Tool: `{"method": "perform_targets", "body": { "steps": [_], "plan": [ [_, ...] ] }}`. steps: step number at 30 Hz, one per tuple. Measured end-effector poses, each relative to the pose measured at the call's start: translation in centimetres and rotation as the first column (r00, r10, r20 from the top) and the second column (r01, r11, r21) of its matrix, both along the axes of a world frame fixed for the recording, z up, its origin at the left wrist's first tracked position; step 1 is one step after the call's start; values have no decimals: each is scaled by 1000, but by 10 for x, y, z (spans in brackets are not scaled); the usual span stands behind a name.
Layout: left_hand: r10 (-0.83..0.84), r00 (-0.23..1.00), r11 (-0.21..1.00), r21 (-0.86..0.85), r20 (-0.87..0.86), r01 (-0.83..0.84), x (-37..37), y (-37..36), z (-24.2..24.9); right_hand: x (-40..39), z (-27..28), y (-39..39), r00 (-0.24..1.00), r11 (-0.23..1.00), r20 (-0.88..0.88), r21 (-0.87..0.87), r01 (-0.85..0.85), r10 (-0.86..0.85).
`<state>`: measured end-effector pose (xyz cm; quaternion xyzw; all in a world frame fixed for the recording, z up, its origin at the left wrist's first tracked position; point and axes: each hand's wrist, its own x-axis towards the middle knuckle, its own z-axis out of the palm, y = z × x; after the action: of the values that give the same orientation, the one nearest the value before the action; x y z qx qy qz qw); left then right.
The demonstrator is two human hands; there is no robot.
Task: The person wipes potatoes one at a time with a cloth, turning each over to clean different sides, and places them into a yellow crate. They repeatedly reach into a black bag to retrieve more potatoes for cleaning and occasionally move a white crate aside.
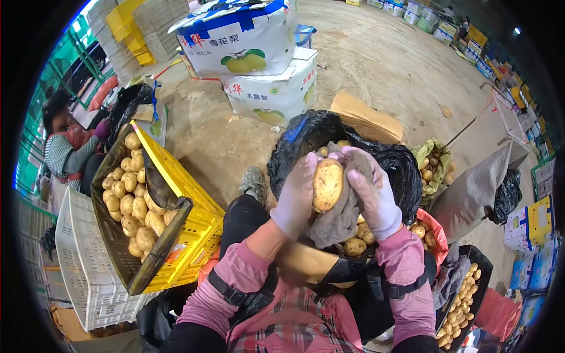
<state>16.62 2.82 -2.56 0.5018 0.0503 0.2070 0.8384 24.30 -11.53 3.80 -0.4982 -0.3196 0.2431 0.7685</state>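
Both gloved hands, left hand [296, 197] and right hand [372, 197], pinch one oval yellow potato [327, 185] upright between them, fingers pressed against its sides and a grey rag [338, 220].

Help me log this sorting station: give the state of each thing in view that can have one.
left hand: gloved, gripping the potato
right hand: gloved, gripping the potato with a grey cloth
potato: held up between both hands
grey cloth: hanging below the potato
black bag: open, potatoes inside
yellow crate: tilted, lined, holding potatoes
pear cartons: stacked, closed
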Motion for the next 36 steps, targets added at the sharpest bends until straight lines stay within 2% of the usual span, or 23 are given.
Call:
{"method": "perform_targets", "body": {
  "steps": [2,4,5,7,8,10,13,14,15,17,18,19,21,22,24,25,26,27,28,29,32,34,36],
  "plan": [
    [20,1000,999,44,-21,-19,-1,0,0,-1,4,1,975,998,219,-57,-23,35],
    [67,996,992,106,-60,-61,-4,-7,2,-2,2,-2,957,980,287,-196,19,39],
    [-17,995,997,72,-102,24,-8,-7,5,0,4,-4,946,969,321,-243,38,43],
    [-185,968,982,0,-168,188,-18,-5,21,8,-11,-3,988,985,143,-147,86,-65],
    [-277,959,951,-156,-55,266,-22,-9,36,8,-9,-2,993,978,77,-183,98,-85],
    [-319,947,947,-27,-22,319,-27,-6,40,5,-3,-3,997,988,-6,-135,80,-82],
    [-460,888,845,-315,-17,432,-21,13,32,1,0,-2,996,1000,-91,-23,17,-19],
    [-306,938,948,-150,-166,282,-15,14,17,0,1,-4,994,1000,-110,19,-5,7],
    [-246,960,961,94,-130,259,-15,17,3,0,1,-5,996,1000,-89,16,-13,15],
    [-72,997,837,543,-19,71,-18,20,-6,0,1,-7,998,1000,-51,9,-30,30],
    [-166,986,980,102,-29,168,-9,19,-11,2,2,-9,998,998,9,1,-66,66],
    [-154,985,986,50,-80,159,-10,12,0,3,2,-9,971,998,236,-62,-18,32],
    [-133,975,990,-59,-179,125,-13,-2,23,0,3,-6,765,982,644,-152,114,11],
    [-186,973,975,-151,-137,165,-14,-7,32,-6,1,-4,753,975,658,-162,150,-7],
    [-264,956,902,-384,-129,197,-19,-7,48,-10,5,-4,852,965,523,-218,145,-10],
    [-207,978,960,-191,3,204,-23,-12,53,-10,8,-4,891,959,453,-243,143,-17],
    [-175,974,984,10,146,176,-29,-18,55,-8,4,-2,944,960,299,-191,204,-141],
    [-180,967,983,75,183,169,-30,-20,56,0,0,-1,929,929,298,-229,292,-219],
    [-184,958,978,138,221,157,-30,-22,56,5,0,-2,963,941,187,-243,236,-193],
    [-197,968,980,69,154,189,-28,-20,54,8,1,-3,984,952,74,-251,174,-161],
    [-239,970,962,-149,-48,229,-23,-4,43,-6,12,-3,986,996,-143,-8,87,-88],
    [-269,951,934,-281,-151,220,-22,0,44,-1,10,-7,978,994,210,-111,16,7],
    [-273,940,905,-386,-204,178,-22,-7,54,0,4,-10,914,979,400,-204,19,66]
  ]
}}
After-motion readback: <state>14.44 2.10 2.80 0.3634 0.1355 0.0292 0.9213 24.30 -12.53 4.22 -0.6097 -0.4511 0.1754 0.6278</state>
